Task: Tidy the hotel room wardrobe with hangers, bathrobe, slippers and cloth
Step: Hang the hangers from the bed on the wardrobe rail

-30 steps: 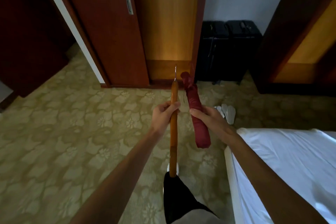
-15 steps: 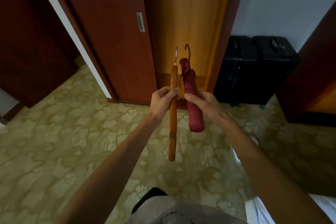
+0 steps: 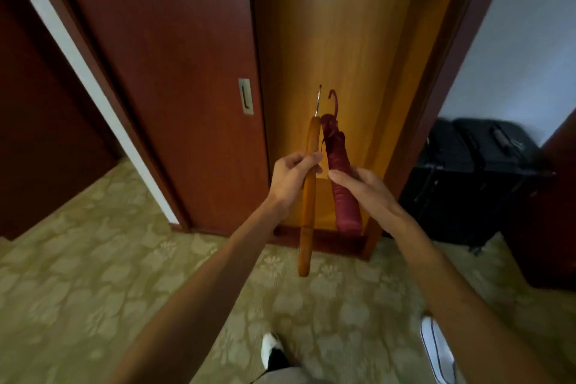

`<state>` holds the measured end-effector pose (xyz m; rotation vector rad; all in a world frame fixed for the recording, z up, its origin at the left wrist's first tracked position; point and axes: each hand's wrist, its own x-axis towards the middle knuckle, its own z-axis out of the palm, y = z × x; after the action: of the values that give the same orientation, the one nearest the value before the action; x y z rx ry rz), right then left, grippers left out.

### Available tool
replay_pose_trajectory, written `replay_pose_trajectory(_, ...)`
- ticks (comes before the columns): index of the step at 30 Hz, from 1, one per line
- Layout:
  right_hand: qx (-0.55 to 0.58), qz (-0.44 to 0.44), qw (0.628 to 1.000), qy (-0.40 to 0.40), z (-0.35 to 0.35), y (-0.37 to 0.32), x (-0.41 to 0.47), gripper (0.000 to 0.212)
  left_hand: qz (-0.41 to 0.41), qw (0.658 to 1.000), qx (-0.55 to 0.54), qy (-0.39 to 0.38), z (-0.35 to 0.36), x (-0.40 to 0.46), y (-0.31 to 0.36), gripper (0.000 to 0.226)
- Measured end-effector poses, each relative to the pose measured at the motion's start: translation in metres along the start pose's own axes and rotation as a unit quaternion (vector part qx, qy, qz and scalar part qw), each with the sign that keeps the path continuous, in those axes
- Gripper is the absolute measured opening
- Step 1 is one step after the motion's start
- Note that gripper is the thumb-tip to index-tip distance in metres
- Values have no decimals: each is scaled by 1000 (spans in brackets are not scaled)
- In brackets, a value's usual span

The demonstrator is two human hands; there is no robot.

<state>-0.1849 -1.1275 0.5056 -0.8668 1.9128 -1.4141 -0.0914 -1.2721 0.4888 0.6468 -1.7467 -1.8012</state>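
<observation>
wooden hanger (image 3: 307,196), seen edge-on, gripped by left hand (image 3: 290,178) before the open wardrobe (image 3: 336,40); its metal hook is thin and hard to make out. right hand (image 3: 364,187) curls round a padded maroon hanger (image 3: 343,184) just beside it. pale rounded shapes, cut off at the wardrobe's top, are unclear. patterned carpet (image 3: 93,259) below.

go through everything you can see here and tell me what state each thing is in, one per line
Wooden hanger: held edge-on, hook up, by left hand.
Padded red hanger: held hook up by right hand.
Wardrobe door: slid open.
Black suitcase: closed, standing on the carpet.
</observation>
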Motion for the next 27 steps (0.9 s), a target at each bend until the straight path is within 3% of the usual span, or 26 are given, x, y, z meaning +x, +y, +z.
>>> replay_pose_trajectory(14,-19,-59,997,39,-64,-146,305,40,93,996,-5,-7,-15,334,119,32)
replay_pose_trajectory(18,-13,-87,995,45,-90,-194,370,19,130,992,-5,1,-13,408,157,40)
replay_pose_trajectory(25,-38,-146,988,42,-126,-272,471,21,194,980,4,34,-14,509,241,35)
replay_pose_trajectory(27,-45,-153,986,38,-134,-289,495,29,196,980,-9,45,-12,537,260,31)
